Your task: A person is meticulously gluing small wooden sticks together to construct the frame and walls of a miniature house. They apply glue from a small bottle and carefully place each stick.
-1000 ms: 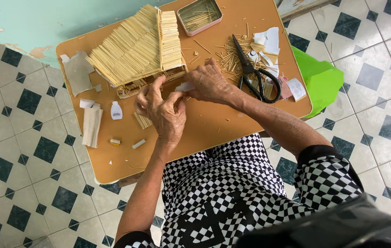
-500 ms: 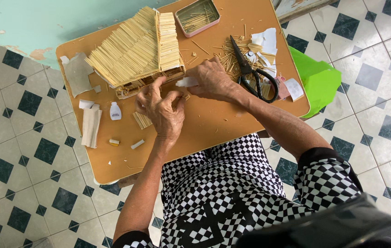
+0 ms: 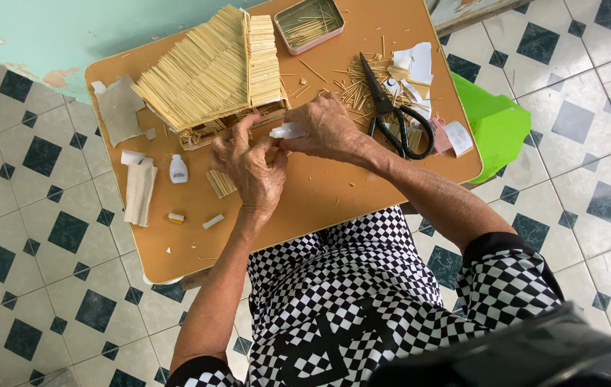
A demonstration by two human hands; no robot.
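Both hands stay put over the brown table [image 3: 305, 208] on checkered tiles [image 3: 40, 244].

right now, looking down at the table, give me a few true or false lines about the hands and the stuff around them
1. The right hand holds a small white tube. True.
2. The scissors lie in the left hand. False: they lie on the table, right of both hands.
3. The tin holds thin sticks. True.
4. The stick house stands on the floor. False: it stands on the table.
5. A small white bottle stands left of the left hand. True.
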